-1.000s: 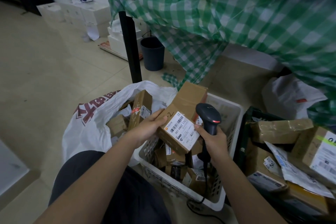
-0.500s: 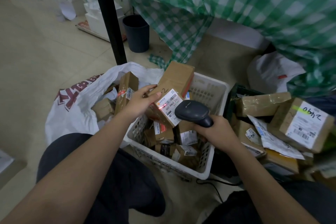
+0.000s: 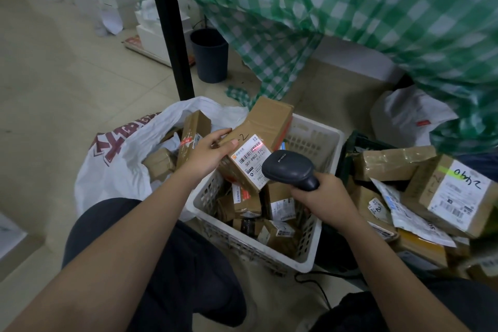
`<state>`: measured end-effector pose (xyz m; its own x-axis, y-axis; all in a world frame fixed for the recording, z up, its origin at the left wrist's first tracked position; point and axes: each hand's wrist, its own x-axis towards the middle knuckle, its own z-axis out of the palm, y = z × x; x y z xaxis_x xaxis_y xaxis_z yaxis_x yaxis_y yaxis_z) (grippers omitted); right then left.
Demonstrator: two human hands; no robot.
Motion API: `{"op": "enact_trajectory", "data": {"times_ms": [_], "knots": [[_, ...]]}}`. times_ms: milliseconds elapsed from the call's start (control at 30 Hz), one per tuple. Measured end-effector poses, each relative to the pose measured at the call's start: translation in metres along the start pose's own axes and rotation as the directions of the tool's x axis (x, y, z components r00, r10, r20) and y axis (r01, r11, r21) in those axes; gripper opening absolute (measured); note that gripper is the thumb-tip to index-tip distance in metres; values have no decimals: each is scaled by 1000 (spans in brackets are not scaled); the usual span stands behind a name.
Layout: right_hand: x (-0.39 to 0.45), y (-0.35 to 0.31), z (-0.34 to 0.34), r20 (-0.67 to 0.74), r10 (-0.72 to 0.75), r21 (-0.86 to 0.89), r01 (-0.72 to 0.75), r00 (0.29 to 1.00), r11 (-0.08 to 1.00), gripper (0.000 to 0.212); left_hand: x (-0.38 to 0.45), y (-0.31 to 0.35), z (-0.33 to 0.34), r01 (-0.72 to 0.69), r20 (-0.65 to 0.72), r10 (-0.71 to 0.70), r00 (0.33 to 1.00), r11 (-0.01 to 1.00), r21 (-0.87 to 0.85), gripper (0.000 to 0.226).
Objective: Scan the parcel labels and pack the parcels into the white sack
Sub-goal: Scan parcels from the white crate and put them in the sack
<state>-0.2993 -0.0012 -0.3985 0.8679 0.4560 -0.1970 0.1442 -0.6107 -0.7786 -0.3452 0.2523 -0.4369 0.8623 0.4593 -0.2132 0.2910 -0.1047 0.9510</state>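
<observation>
The cardboard parcel (image 3: 258, 143) was held tilted over the white plastic basket (image 3: 310, 256), its shipping label (image 3: 249, 160) turned up so the red beam fell on the barcode. The left hand (image 3: 207, 155) gripped its upper edge; the right hand (image 3: 320, 194) clasped the barcode scanner (image 3: 288, 168). The white sack (image 3: 113, 170) gaped just beside, likely next.

Left hand (image 3: 208, 155) holding labelled parcel (image 3: 253, 148), right hand (image 3: 323, 194) aiming scanner (image 3: 289, 168), apparently red-lit barcode
</observation>
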Motion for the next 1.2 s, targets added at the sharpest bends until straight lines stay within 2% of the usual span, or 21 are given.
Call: {"op": "enact_trajectory", "data": {"times_ms": [200,400,533,667,767,833,900,933,1000,1067,1133,1200], "knots": [[23,-19,11,15,-84,-34,84,996,996,17,1,2,-23,-49,-80,44,996,997,-56,46],[67,-45,60,-59,-97,106,103,994,989,26,9,-10,-81,-52,-335,31,942,997,-55,47],[101,-56,97,-74,-97,111,104,993,988,28,29,-29,-126,-78,-486,105,867,994,75,55],[132,-59,127,-90,-76,57,81,993,995,26,65,-52,-151,69,-562,166,810,925,373,58],[149,-62,147,-42,-56,52,58,998,997,26,84,-66,-142,68,-520,245,818,857,511,69],[159,-64,159,-3,-37,65,37,999,997,27,93,-81,-133,75,-397,248,884,761,644,79],[167,-62,167,17,-34,68,33,999,997,33,103,-95,-130,116,-222,136,966,540,833,89],[169,-61,169,23,-33,62,32,999,998,33,106,-101,-129,99,-146,79,986,428,899,88],[172,-57,171,31,-33,57,31,999,998,30,109,-112,-129,67,-62,-26,998,306,950,66],[171,-55,169,36,-28,59,26,999,998,28,110,-123,-132,123,-82,-140,987,316,941,46],[170,-53,167,33,-32,68,29,999,997,30,109,-128,-139,152,-78,-209,975,367,918,39],[166,-51,163,24,-28,85,26,999,996,35,110,-127,-147,115,-50,-166,985,414,903,36]]}}
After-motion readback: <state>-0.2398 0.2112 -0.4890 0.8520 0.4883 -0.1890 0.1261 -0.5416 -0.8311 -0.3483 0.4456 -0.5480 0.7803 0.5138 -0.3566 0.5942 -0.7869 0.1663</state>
